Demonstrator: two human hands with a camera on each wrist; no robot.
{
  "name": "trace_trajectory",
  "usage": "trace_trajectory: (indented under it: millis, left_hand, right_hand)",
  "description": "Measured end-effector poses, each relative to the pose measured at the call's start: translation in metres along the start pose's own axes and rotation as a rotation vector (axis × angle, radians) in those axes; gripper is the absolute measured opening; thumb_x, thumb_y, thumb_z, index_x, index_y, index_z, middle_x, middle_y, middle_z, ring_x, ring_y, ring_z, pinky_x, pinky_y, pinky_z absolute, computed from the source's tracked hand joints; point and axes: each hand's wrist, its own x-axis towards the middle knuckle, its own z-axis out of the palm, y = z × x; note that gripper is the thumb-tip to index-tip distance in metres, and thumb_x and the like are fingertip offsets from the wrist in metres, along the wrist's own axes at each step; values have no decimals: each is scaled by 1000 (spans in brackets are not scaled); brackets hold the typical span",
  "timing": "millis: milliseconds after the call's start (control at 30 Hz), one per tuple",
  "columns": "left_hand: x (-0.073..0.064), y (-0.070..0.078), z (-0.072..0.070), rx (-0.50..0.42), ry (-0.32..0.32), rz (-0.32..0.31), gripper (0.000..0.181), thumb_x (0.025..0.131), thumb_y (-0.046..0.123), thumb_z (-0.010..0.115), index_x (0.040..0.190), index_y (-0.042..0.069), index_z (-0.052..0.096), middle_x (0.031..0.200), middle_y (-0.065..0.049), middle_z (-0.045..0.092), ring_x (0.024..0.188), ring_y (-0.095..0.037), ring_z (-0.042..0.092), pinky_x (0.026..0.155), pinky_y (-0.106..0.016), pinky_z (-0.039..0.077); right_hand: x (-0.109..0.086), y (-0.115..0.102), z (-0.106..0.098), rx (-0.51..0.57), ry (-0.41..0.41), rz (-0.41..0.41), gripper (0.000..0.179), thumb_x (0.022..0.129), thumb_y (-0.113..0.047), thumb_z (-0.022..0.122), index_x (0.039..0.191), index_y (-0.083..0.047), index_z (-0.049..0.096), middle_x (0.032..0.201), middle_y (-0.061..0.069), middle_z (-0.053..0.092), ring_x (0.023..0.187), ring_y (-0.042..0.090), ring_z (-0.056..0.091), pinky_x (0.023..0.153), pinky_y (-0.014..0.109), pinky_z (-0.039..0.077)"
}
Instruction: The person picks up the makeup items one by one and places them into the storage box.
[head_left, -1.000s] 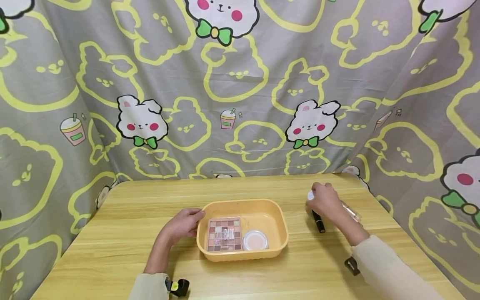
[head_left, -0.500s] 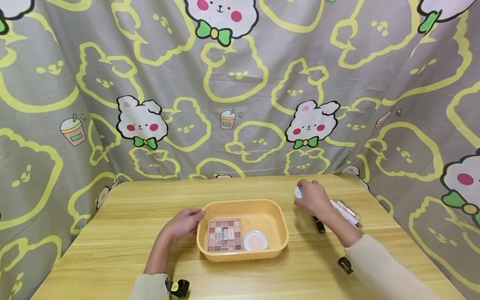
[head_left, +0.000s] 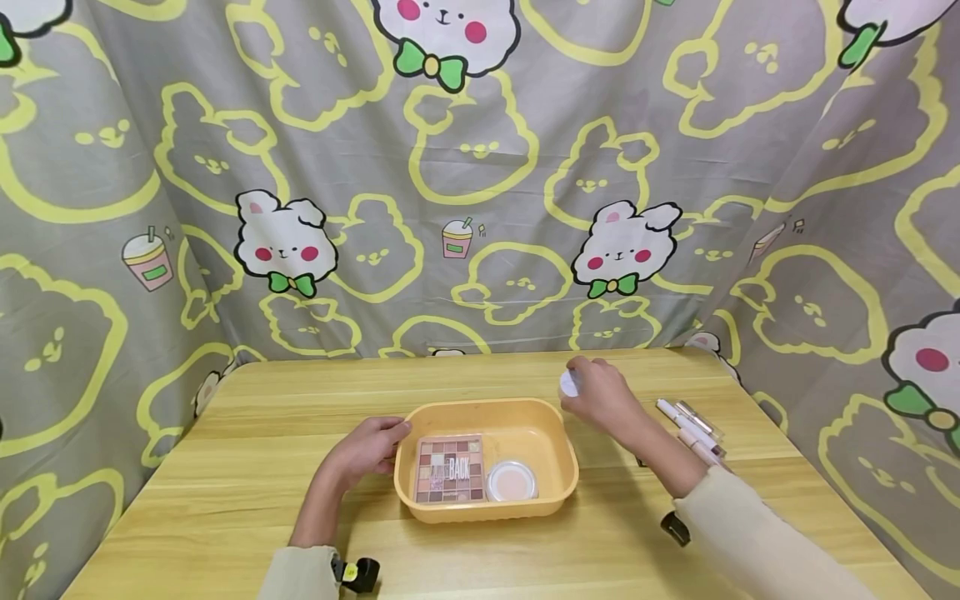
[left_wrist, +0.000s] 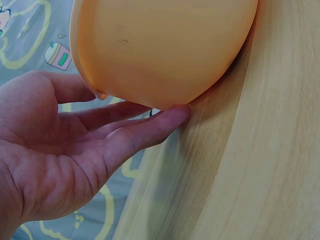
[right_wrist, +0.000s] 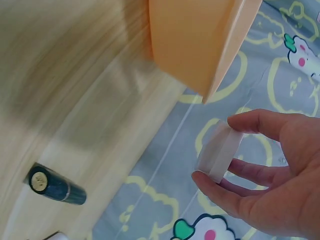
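A yellow plastic basin (head_left: 562,500) stands on the table and holds an eyeshadow palette (head_left: 450,469) and a round compact (head_left: 512,482) with a clear lid. My left hand (head_left: 365,450) grips the basin's left end; in the left wrist view (left_wrist: 85,140) the thumb is at the rim and the fingertips press the outer wall low down. Just beyond the basin's back right corner, my right hand (head_left: 603,396) pinches a small round white cosmetic jar (head_left: 569,383) between thumb and fingers. The right wrist view shows the jar (right_wrist: 220,150) tilted and above the table.
Several slim makeup tubes (head_left: 693,429) lie to the right, partly behind my right forearm. A dark lipstick tube (right_wrist: 57,185) lies on the table (head_left: 247,467), mostly hidden by that arm in the head view. A patterned curtain (head_left: 480,167) hangs behind.
My right hand has carried the white jar leftward, from beside the makeup tubes to near the basin's back right corner. The tubes have come into view. My left hand stays at the basin.
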Motion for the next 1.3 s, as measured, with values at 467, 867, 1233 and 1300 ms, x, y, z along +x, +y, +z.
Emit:
trace_trajectory:
  millis: [467,867,1233,1300]
  left_hand:
    - [-3,2,-1,11,-20,8,54,109,26,43,148,-11,41,127,-25,65,109,-29,69,80,-39,62]
    - [-1,2,-1,12,-26,7,53,109,26,43,147,-12,42,126,-25,66,108,-28,69,80,-38,61]
    - [-3,2,0,9,-25,12,53,109,25,43,147,-12,42,126,-25,66,106,-29,69,77,-38,61]
    - [-3,2,-1,11,-23,10,53,109,25,43,147,-11,42,126,-25,66,107,-29,69,77,-38,61]
  right_hand:
    - [-2,-36,15,22,-110,-1,47,79,-15,79,119,4,65,99,21,67,81,26,62,67,37,56]
    - [-12,-55,39,20,-141,-45,42,78,-16,85,111,2,67,93,17,69,78,27,65,64,36,57]
    - [-16,-61,56,34,-196,-62,39,77,-17,87,105,1,66,83,10,67,72,21,62,58,30,53]
    - [-16,-61,59,39,-211,-46,39,77,-17,88,104,0,66,81,9,66,71,20,61,58,30,53]
